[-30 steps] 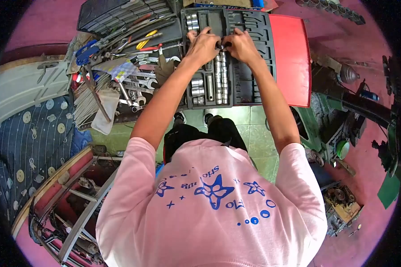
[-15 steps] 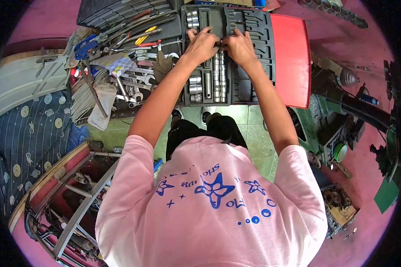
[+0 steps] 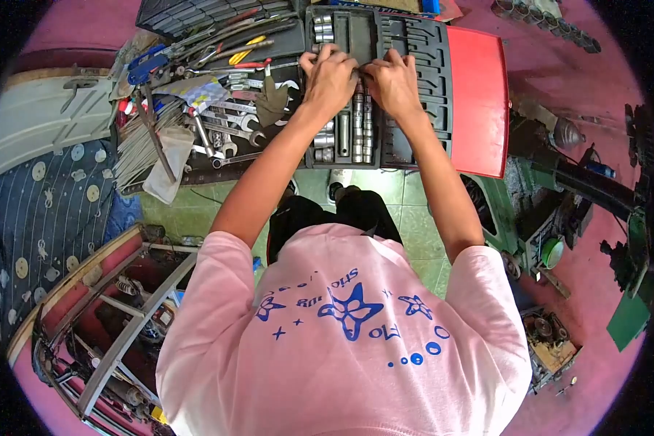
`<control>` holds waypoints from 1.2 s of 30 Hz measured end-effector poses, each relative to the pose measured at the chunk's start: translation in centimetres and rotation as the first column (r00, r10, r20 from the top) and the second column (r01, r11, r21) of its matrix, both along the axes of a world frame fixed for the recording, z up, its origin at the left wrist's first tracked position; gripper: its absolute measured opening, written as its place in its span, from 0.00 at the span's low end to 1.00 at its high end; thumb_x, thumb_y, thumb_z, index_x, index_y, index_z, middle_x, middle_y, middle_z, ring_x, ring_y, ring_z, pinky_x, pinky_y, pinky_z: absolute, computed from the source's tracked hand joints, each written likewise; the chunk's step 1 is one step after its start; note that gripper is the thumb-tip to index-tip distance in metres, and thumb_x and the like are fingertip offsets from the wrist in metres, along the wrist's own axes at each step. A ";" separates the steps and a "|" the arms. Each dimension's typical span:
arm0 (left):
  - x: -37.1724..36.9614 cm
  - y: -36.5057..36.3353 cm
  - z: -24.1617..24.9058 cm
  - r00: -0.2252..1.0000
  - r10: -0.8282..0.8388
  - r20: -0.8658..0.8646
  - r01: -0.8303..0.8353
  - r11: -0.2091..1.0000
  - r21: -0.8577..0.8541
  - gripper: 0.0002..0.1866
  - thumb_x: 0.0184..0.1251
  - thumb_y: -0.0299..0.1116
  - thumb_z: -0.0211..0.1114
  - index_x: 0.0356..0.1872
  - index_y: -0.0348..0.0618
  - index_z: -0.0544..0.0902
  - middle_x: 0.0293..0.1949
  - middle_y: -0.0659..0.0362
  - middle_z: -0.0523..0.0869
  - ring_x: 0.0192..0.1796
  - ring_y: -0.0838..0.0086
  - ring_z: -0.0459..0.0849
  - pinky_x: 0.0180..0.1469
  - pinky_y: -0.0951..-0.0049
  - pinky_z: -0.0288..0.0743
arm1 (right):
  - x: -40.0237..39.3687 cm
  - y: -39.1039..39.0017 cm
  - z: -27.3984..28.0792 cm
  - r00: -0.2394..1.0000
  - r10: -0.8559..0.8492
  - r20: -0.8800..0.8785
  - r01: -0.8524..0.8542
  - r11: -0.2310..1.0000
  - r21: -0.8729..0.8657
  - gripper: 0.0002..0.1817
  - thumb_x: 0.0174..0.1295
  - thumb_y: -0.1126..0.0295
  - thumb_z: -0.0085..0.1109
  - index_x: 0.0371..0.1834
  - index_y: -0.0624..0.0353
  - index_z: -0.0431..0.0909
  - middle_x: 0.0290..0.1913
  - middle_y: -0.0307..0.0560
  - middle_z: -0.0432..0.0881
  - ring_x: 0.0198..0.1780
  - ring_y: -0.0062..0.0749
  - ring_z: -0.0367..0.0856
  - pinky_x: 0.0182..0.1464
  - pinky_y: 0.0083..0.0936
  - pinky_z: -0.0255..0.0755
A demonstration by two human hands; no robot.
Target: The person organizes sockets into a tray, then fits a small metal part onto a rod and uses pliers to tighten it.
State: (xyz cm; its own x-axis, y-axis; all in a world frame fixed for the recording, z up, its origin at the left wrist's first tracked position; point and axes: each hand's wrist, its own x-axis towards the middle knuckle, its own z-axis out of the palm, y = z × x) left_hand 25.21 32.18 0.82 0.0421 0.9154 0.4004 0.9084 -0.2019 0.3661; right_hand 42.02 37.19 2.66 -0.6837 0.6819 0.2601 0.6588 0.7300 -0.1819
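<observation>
Both hands are over the black socket tray [image 3: 354,30] of an open tool case. My left hand [image 3: 330,83] is bent over the tray's middle, its thumb and index fingertips close together above the upper end of two socket rows [image 3: 362,127]. Opposite it, my right hand [image 3: 394,86] curls inward, fingertips almost meeting the left ones. What sits between the fingertips is hidden by the fingers. Shiny sockets [image 3: 323,29] fill a slot at the upper left, and larger sockets [image 3: 324,139] lie at the lower left. A metal extension bar [image 3: 344,134] lies beside the rows.
Right of the sockets is a black moulded tray [image 3: 423,51] with tool-shaped slots, then a red panel [image 3: 479,102]. Wrenches [image 3: 234,120], pliers [image 3: 253,65] and a glove [image 3: 271,102] crowd the bench on the left. A metal frame [image 3: 116,320] stands at lower left.
The view has shifted slightly, so the case appears a little farther right. My hands stay at the same part of the tray; the right fingers are bent a bit differently.
</observation>
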 end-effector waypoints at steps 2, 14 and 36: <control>-0.4 -1.3 0.3 0.999 0.030 0.021 -0.030 1.000 -0.008 0.05 0.59 0.31 0.71 0.35 0.47 0.90 0.40 0.61 0.89 0.60 0.62 0.79 0.61 0.46 0.57 | -0.6 -1.1 0.5 0.999 -0.005 -0.054 0.003 1.000 -0.024 0.08 0.55 0.69 0.70 0.39 0.52 0.90 0.39 0.38 0.89 0.51 0.41 0.79 0.52 0.46 0.66; -7.5 -13.6 1.9 0.981 0.160 0.113 -0.149 0.984 -0.097 0.05 0.54 0.31 0.74 0.33 0.47 0.90 0.40 0.63 0.89 0.57 0.65 0.80 0.58 0.53 0.59 | -7.9 -11.2 0.9 0.977 0.097 -0.189 -0.130 0.976 -0.175 0.07 0.56 0.70 0.71 0.37 0.56 0.90 0.37 0.44 0.88 0.49 0.45 0.79 0.53 0.44 0.66; -22.2 -19.4 2.9 0.993 0.117 0.034 -0.119 0.992 0.048 0.08 0.58 0.33 0.74 0.40 0.54 0.93 0.40 0.70 0.90 0.54 0.68 0.79 0.54 0.54 0.58 | -21.1 -17.3 4.8 0.922 0.080 -0.379 -0.057 0.996 0.070 0.13 0.58 0.70 0.74 0.47 0.48 0.92 0.42 0.34 0.91 0.44 0.36 0.78 0.48 0.36 0.65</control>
